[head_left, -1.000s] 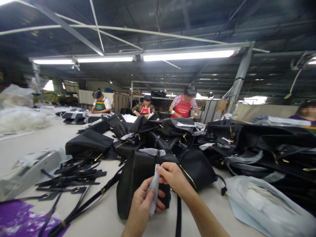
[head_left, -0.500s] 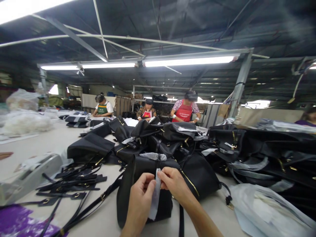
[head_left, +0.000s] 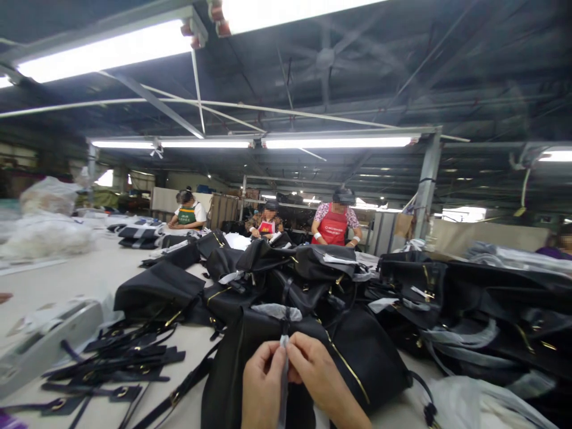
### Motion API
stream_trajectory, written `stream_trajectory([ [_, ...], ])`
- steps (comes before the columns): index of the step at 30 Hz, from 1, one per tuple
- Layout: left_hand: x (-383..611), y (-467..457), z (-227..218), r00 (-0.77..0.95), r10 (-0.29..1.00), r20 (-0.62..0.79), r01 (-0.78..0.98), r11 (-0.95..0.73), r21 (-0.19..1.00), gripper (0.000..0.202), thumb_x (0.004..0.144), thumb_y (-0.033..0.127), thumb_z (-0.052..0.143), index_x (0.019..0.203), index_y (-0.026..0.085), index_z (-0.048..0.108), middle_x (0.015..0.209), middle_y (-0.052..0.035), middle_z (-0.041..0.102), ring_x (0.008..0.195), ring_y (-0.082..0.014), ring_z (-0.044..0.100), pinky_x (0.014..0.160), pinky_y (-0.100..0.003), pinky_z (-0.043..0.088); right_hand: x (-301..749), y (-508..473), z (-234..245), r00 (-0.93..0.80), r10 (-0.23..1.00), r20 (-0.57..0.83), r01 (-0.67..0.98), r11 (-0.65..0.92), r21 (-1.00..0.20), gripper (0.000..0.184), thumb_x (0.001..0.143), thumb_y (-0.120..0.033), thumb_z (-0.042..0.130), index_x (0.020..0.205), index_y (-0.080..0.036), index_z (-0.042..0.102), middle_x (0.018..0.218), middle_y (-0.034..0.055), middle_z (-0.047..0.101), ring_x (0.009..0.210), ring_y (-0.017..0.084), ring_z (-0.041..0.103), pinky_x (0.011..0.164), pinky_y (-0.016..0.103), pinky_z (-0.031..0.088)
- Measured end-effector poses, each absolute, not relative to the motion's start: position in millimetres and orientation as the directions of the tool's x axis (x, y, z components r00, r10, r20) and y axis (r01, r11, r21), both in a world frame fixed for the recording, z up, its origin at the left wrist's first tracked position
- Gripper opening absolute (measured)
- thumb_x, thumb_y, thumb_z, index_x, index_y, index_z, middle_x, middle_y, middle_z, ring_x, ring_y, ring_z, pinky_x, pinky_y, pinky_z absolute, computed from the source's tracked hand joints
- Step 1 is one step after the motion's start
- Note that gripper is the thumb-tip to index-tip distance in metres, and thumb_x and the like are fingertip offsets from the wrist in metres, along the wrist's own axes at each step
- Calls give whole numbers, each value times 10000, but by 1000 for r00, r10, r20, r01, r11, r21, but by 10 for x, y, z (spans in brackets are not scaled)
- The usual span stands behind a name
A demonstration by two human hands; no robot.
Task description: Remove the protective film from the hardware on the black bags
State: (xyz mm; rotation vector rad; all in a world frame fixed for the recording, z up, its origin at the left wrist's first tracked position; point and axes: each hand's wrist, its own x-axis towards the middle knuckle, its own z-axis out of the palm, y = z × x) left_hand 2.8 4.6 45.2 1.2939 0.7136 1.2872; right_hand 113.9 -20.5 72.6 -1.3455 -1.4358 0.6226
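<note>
A black handbag (head_left: 222, 372) stands on the table in front of me, with a wrapped handle (head_left: 274, 310) on top. Down its front runs a narrow strip of thin whitish wrapping (head_left: 285, 341), folded lengthwise. My left hand (head_left: 263, 381) is closed, thumb and fingers pinching the strip's left side near its upper end. From the other side my right hand (head_left: 318, 370) pinches the same strip, its fingertips almost touching the left ones. Whether a strap lies inside the fold, I cannot tell. Against the right side leans another black bag (head_left: 366, 357) with a gold zip.
Loose black straps with buckles (head_left: 120, 363) lie at left, beside a grey-white device (head_left: 49, 339). More black bags (head_left: 161, 289) are heaped ahead and right. A clear plastic bag (head_left: 473, 402) sits at lower right. Co-workers (head_left: 334, 223) work across the table.
The wrapping strip was spread flat and wide; now it is folded narrow between my fingers. My hands have drawn closer together. The camera view has tilted upward.
</note>
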Motion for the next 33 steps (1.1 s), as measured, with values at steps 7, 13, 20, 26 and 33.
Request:
stream_trajectory([
  [7,2,40,457,183,929,322,-183,-289,940,282,800,403,602,697,151,676,638,-34,649,633,-179,586,572,-238,458,1127,-281,707,183,875,447,654,232,-720,292,846,-322,476,575,-215,476,586,-9,525,583,149,494,535,261,359],
  [13,-66,14,580,248,959,140,-264,-72,962,329,697,469,666,643,147,631,502,22,515,453,-95,440,430,-194,347,1106,-379,795,92,977,191,159,175,-972,282,794,-451,581,707,-183,563,603,-18,585,502,123,555,500,237,444],
  [20,-56,9,583,319,947,30,-325,80,942,401,580,521,734,665,138,651,465,38,504,407,-73,416,382,-172,324,1102,-263,612,162,980,119,-135,141,-981,430,687,-548,744,697,-176,529,509,-65,550,392,45,426,400,157,313],
  [26,-59,-8,564,308,944,120,-283,-30,959,410,651,542,697,693,135,673,500,30,510,441,-89,422,400,-188,341,1019,-246,629,258,959,119,-109,151,-982,412,662,-515,731,643,-192,477,445,-86,489,357,36,359,373,168,222],
  [33,-53,-3,518,293,932,213,-314,-117,942,355,708,496,689,636,149,665,592,0,577,581,-126,481,545,-216,393,1001,-234,659,296,952,81,-47,99,-994,343,683,-451,676,616,-207,444,409,-95,474,323,36,342,368,175,177],
])
